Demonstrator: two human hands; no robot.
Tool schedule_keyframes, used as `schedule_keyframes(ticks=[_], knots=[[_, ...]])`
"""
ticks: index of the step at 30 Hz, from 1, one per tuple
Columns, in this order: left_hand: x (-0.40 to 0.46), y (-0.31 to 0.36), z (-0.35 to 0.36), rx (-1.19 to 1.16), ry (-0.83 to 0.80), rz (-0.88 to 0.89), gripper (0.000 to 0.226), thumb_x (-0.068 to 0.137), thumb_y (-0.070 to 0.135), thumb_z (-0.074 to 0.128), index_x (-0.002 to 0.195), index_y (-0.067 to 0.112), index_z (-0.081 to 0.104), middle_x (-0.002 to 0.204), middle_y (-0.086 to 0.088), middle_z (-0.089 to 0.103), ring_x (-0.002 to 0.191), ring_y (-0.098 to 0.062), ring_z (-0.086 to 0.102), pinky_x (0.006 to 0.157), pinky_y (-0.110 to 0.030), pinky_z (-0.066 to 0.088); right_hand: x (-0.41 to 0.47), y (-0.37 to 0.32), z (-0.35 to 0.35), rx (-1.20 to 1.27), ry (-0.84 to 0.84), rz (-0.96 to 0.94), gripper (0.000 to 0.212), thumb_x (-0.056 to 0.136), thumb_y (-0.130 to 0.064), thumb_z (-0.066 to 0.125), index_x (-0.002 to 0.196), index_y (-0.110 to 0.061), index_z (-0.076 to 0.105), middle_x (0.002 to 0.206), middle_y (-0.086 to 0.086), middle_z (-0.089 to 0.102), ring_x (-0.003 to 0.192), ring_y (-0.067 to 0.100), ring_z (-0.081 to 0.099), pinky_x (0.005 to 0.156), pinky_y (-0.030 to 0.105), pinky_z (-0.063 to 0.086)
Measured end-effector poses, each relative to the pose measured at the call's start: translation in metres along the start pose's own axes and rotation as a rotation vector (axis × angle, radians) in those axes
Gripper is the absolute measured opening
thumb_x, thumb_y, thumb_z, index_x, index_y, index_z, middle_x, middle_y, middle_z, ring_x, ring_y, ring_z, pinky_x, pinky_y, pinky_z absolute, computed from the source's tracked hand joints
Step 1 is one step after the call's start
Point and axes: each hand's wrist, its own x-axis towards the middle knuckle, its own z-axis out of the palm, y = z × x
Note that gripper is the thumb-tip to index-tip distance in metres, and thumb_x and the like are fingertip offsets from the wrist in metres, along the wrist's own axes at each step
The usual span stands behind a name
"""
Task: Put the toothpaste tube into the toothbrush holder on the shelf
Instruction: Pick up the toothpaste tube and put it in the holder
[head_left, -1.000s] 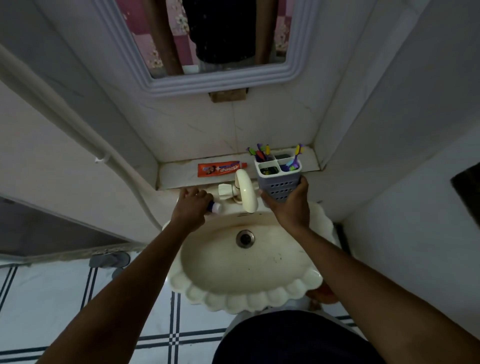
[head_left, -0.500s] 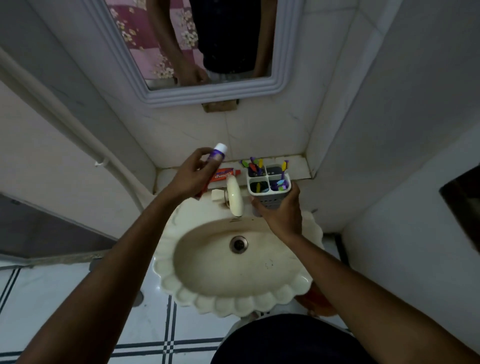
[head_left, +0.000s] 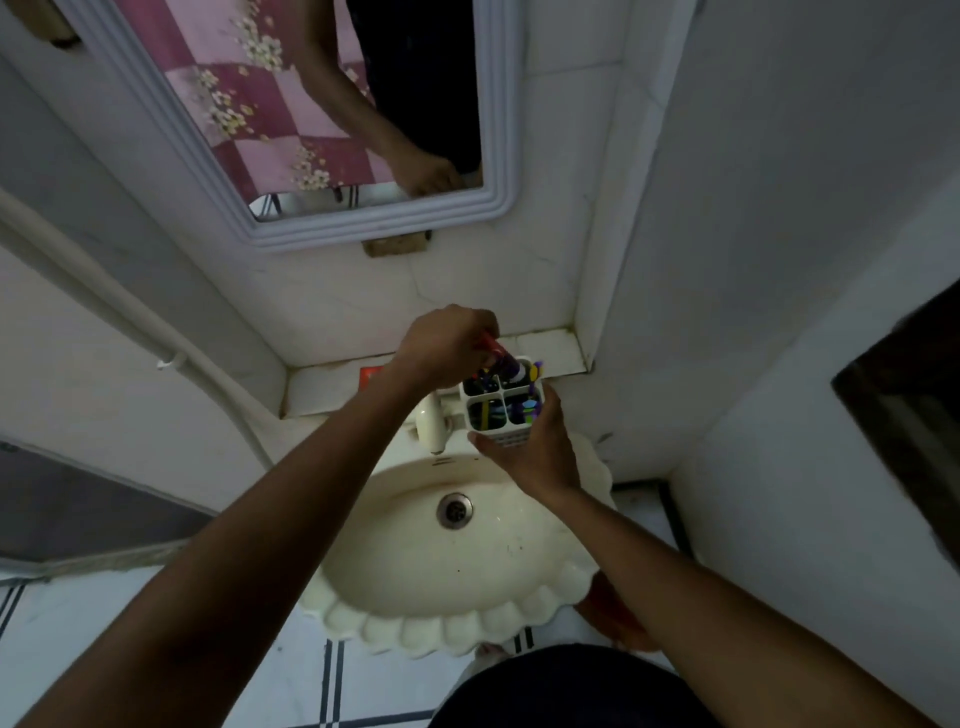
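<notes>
My left hand (head_left: 444, 345) grips a red toothpaste tube (head_left: 496, 354) with a purple and white cap, pointing cap-down into the far right compartment of the white toothbrush holder (head_left: 506, 437). The holder has a two-by-two grid of compartments with several coloured toothbrushes in them. My right hand (head_left: 535, 449) wraps around the holder's near side and holds it just in front of the tiled shelf (head_left: 322, 382), above the back of the sink. Most of the tube is hidden inside my left fist.
A red toothpaste box (head_left: 370, 375) lies on the shelf, mostly behind my left wrist. A cream tap (head_left: 434, 422) stands left of the holder over the scalloped cream sink (head_left: 447, 623). A framed mirror (head_left: 363, 228) hangs above; walls close in on both sides.
My left hand lifted the tube from the sink's left rim, carried it right and turned it cap-down over the holder. My right hand kept hold of the holder. The camera tilted.
</notes>
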Motion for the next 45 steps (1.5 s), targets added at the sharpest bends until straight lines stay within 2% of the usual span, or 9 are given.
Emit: schedule_keyframes(ticks=[5, 12, 17, 23, 29, 33, 37, 42, 45], knots=[[0.0, 0.008, 0.001, -0.25, 0.148, 0.029, 0.019, 0.1, 0.016, 0.066, 0.118, 0.018, 0.073, 0.106, 0.005, 0.078, 0.084, -0.013, 0.073, 0.074, -0.034, 0.059, 0.004, 0.002, -0.003, -0.004, -0.038, 0.012, 0.139, 0.06, -0.08, 0.094, 0.168, -0.029, 0.024, 0.159, -0.001, 0.052, 0.142, 0.023, 0.062, 0.109, 0.051, 0.061], [-0.015, -0.024, 0.006, -0.556, 0.295, -0.178, 0.012, 0.096, 0.027, 0.077, 0.104, 0.019, 0.081, 0.091, 0.014, 0.075, 0.077, 0.008, 0.068, 0.071, -0.012, 0.051, 0.009, 0.009, -0.008, 0.025, -0.05, 0.043, 0.126, 0.06, -0.078, 0.097, 0.158, -0.03, 0.033, 0.153, -0.004, 0.057, 0.137, 0.022, 0.065, 0.11, 0.051, 0.06], [-0.04, -0.065, 0.023, -0.734, 0.316, -0.369, 0.013, 0.096, 0.025, 0.078, 0.103, 0.015, 0.08, 0.092, 0.003, 0.079, 0.083, -0.014, 0.075, 0.077, -0.027, 0.06, 0.011, 0.009, -0.007, 0.028, -0.097, 0.035, 0.129, 0.061, -0.075, 0.098, 0.16, -0.034, 0.027, 0.156, -0.004, 0.051, 0.141, 0.022, 0.061, 0.115, 0.05, 0.056], [-0.065, -0.113, 0.051, -0.877, 0.343, -0.539, 0.015, 0.096, 0.022, 0.077, 0.105, 0.011, 0.079, 0.094, -0.005, 0.079, 0.087, -0.024, 0.077, 0.084, -0.041, 0.065, 0.01, 0.008, -0.005, 0.029, -0.1, 0.026, 0.124, 0.062, -0.068, 0.101, 0.156, -0.036, 0.026, 0.152, -0.007, 0.05, 0.135, 0.017, 0.061, 0.113, 0.041, 0.056], [-0.067, -0.145, 0.087, -0.728, 0.249, -0.553, 0.014, 0.097, 0.025, 0.075, 0.103, 0.015, 0.082, 0.097, 0.001, 0.08, 0.088, -0.017, 0.074, 0.086, -0.04, 0.062, 0.012, 0.005, 0.003, 0.053, -0.059, 0.037, 0.121, 0.066, -0.057, 0.106, 0.154, -0.025, 0.03, 0.148, -0.009, 0.055, 0.131, 0.013, 0.061, 0.111, 0.035, 0.054], [-0.051, -0.155, 0.1, -0.62, 0.198, -0.53, 0.016, 0.097, 0.021, 0.069, 0.107, 0.017, 0.081, 0.113, -0.003, 0.079, 0.097, -0.017, 0.071, 0.082, -0.024, 0.05, 0.011, 0.008, 0.01, 0.072, -0.016, 0.059, 0.123, 0.061, -0.062, 0.107, 0.154, -0.033, 0.031, 0.148, -0.015, 0.059, 0.131, 0.009, 0.064, 0.111, 0.037, 0.057], [-0.034, -0.166, 0.117, -0.42, 0.103, -0.413, 0.03, 0.099, 0.02, 0.065, 0.128, 0.015, 0.073, 0.132, -0.011, 0.069, 0.117, -0.031, 0.065, 0.096, -0.042, 0.054, 0.013, 0.011, 0.015, 0.068, 0.01, 0.073, 0.124, 0.059, -0.065, 0.107, 0.153, -0.039, 0.03, 0.15, -0.013, 0.06, 0.134, 0.011, 0.065, 0.113, 0.044, 0.059], [-0.015, -0.179, 0.13, -0.108, -0.155, -0.314, 0.056, 0.101, 0.028, 0.06, 0.156, 0.023, 0.048, 0.157, -0.006, 0.052, 0.137, -0.033, 0.048, 0.11, -0.052, 0.038, 0.015, 0.016, 0.018, 0.053, 0.021, 0.074, 0.127, 0.056, -0.074, 0.104, 0.153, -0.042, 0.028, 0.151, -0.013, 0.06, 0.136, 0.013, 0.065, 0.113, 0.05, 0.059], [-0.009, -0.181, 0.131, 0.03, -0.219, -0.276, 0.061, 0.099, 0.038, 0.063, 0.155, 0.02, 0.048, 0.154, -0.009, 0.048, 0.139, -0.035, 0.041, 0.113, -0.054, 0.035, 0.014, 0.017, 0.019, 0.048, 0.018, 0.063, 0.13, 0.056, -0.076, 0.103, 0.156, -0.04, 0.027, 0.153, -0.013, 0.059, 0.138, 0.014, 0.064, 0.115, 0.051, 0.058]])
